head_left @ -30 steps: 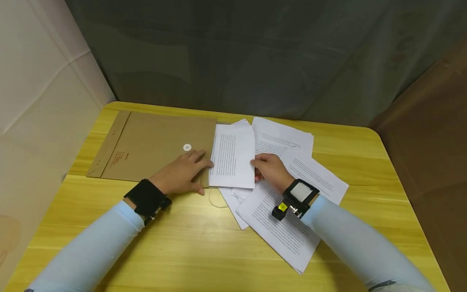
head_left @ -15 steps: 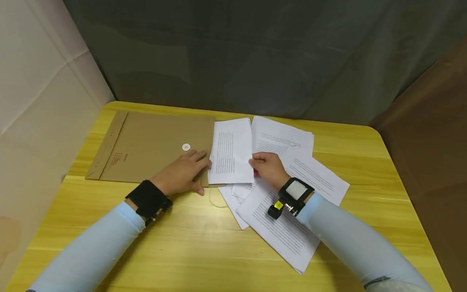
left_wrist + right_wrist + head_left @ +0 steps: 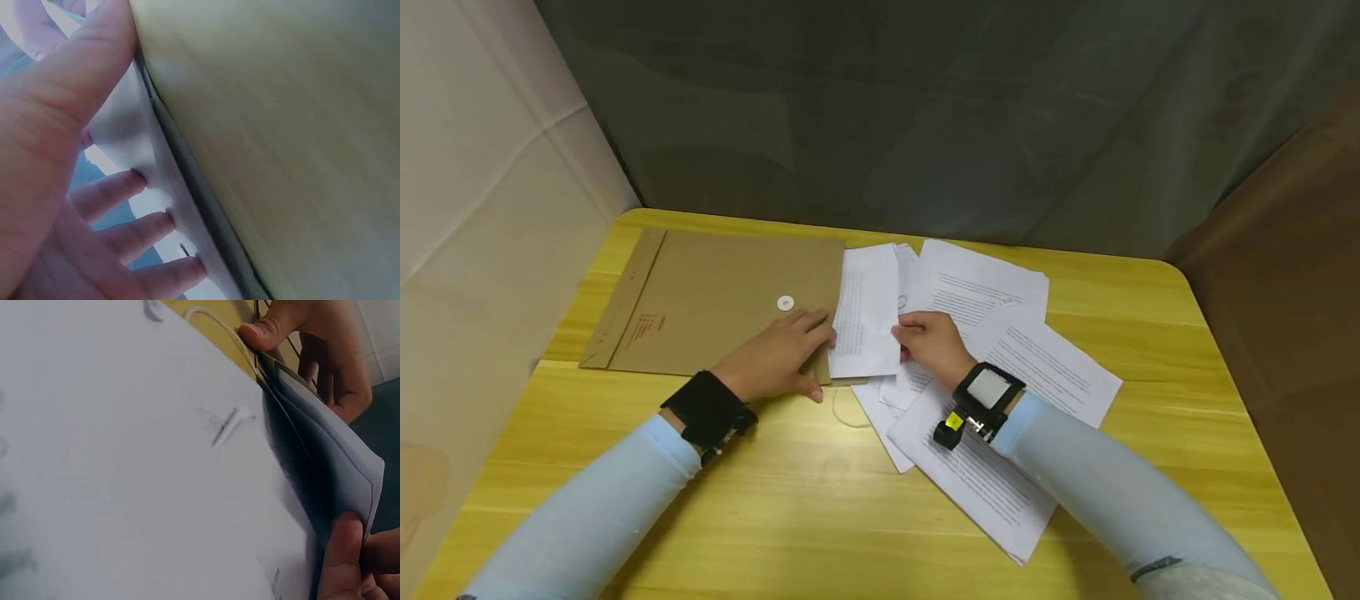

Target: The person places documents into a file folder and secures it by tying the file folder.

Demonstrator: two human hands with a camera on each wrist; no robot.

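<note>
A brown paper envelope (image 3: 715, 292) lies flat at the table's back left, its mouth facing right. My left hand (image 3: 778, 350) holds that mouth, fingers on top and thumb at the near edge; the left wrist view shows the thumb (image 3: 81, 69) and fingers (image 3: 144, 231) gripping the envelope's layer (image 3: 281, 125). My right hand (image 3: 925, 342) pinches the right edge of a small stack of printed white sheets (image 3: 867, 312), whose left part sits inside the envelope's mouth. In the right wrist view the stack (image 3: 125, 456) runs toward my left hand (image 3: 319, 344).
Several loose printed sheets (image 3: 1045, 367) lie fanned out over the table's right half, under my right forearm. The envelope's string (image 3: 842, 412) loops on the yellow table (image 3: 790, 500) near its mouth. A grey curtain hangs behind, a white wall stands at left.
My right hand has moved left, pushing the stack of sheets deeper into the envelope, so less white paper shows. My left hand has stayed at the envelope's mouth.
</note>
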